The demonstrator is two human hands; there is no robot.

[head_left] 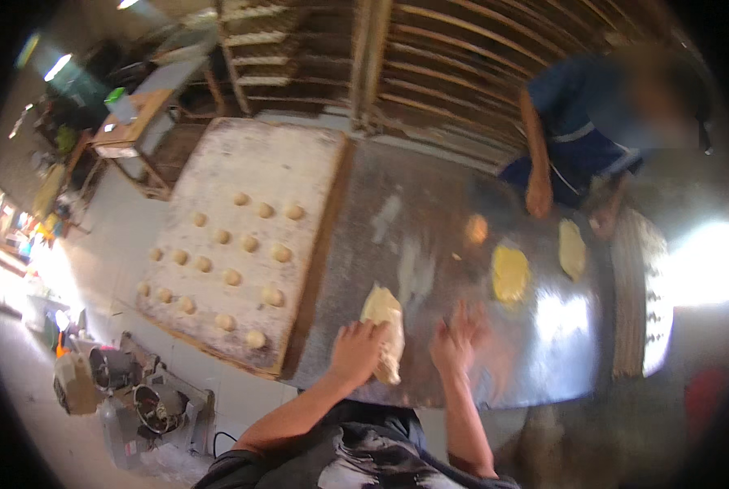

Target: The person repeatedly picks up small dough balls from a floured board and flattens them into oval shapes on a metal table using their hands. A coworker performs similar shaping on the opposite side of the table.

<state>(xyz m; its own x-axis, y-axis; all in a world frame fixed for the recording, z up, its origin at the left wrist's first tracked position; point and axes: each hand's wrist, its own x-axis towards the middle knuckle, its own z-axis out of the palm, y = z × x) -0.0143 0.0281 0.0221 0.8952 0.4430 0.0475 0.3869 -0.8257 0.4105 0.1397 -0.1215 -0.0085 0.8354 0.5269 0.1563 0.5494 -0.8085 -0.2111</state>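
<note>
Your left hand (361, 352) is nearer, touching the left side of the pale, elongated dough piece (389, 320) on the dark tabletop (332, 281); I cannot tell whether its fingers grip or merely rest. The dough's long axis runs away from you. Your right hand (455, 342), well to its right, has fingers spread.

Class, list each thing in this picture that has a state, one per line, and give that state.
Table: streaked, shiny toward the right
Board: top whitish, patchy
Dough balls: rounded, spaced apart
Long dough piece: uneven, partly covered
Left hand: resting on that dough
Right hand: open, empty
Yellow piece: flattened
Pale piece: flattened, elongated
</note>
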